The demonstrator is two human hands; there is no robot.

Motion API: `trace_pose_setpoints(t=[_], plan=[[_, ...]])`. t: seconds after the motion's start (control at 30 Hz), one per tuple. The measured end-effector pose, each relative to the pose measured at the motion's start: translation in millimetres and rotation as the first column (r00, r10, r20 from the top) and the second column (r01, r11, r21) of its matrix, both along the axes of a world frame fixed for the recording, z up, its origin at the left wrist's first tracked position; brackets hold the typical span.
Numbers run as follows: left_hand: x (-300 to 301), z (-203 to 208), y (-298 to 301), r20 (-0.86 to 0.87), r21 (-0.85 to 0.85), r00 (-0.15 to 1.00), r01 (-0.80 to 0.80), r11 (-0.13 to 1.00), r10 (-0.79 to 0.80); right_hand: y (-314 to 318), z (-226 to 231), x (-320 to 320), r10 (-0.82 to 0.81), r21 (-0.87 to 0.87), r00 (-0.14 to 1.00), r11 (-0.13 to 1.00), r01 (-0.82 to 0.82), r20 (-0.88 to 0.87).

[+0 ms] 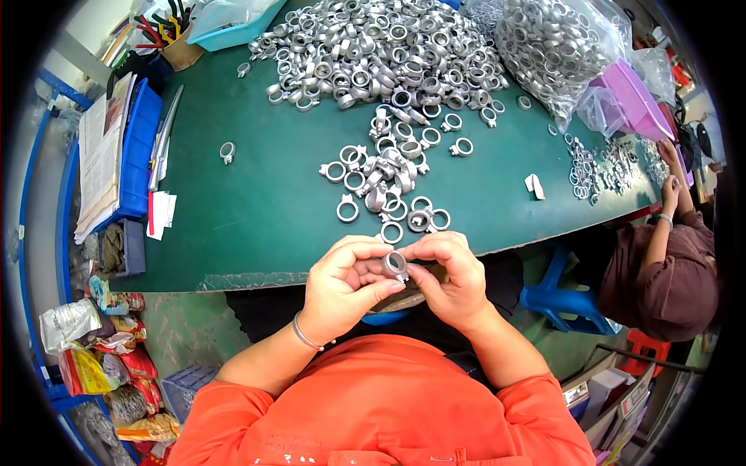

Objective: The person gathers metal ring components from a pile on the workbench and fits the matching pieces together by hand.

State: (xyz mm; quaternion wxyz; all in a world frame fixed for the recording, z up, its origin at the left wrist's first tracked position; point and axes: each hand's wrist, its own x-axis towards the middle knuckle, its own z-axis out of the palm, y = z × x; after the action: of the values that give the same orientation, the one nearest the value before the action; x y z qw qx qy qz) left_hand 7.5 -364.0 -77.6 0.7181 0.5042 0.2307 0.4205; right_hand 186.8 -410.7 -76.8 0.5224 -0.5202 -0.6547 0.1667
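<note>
Just past the table's near edge, a grey metal ring clamp (395,273) with a small lug is held up between my two hands. My left hand (339,286) pinches it from the left, thumb along its lower side. From the other side, the thumb and forefinger of my right hand (452,281) close on the ring's lug. Beyond my fingers lies a small group of similar ring clamps (390,167), some piled and some loose. One ring clamp (392,232) lies right by my fingertips. Whether my fingers also hold a smaller part is hidden.
A large heap of ring clamps (381,54) covers the far side of the green table (272,210). A clear bag (556,50) of rings and a pink bin (633,97) stand far right. A blue tray (140,151) is at left. A co-worker (660,272) sits at right.
</note>
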Motion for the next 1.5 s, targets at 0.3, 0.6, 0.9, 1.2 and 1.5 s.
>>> trace_pose_setpoints(t=[0.3, 0.6, 0.9, 1.2, 1.5], plan=[[-1.1, 1.7, -4.3, -0.179, 0.1, 0.982, -0.048, 0.994, 0.065, -7.0, 4.2, -1.2, 0.093, -0.038, 0.996, 0.995, -0.093, -0.002], [-1.5, 8.5, -8.7, -0.217, 0.244, 0.97, -0.052, 0.968, 0.106, -8.9, 3.3, 1.2, 0.113, -0.084, 0.991, 0.989, -0.119, -0.072], [-2.4, 0.0, -12.1, -0.292, 0.363, 0.948, -0.013, 0.932, 0.127, -8.2, 2.4, 1.8, 0.166, -0.094, 0.983, 0.981, -0.172, -0.073], [-6.0, 8.9, -0.7, -0.444, 0.586, 0.881, 0.147, 0.797, 0.164, -21.8, 3.4, 11.8, 0.217, 0.0, 0.951, 0.975, -0.222, 0.218], [19.6, 19.0, 24.6, -0.494, 0.829, 0.638, 0.141, 0.541, 0.59, 9.8, 10.0, 36.5, -0.132, -0.011, 0.902, 0.989, 0.15, 0.411]])
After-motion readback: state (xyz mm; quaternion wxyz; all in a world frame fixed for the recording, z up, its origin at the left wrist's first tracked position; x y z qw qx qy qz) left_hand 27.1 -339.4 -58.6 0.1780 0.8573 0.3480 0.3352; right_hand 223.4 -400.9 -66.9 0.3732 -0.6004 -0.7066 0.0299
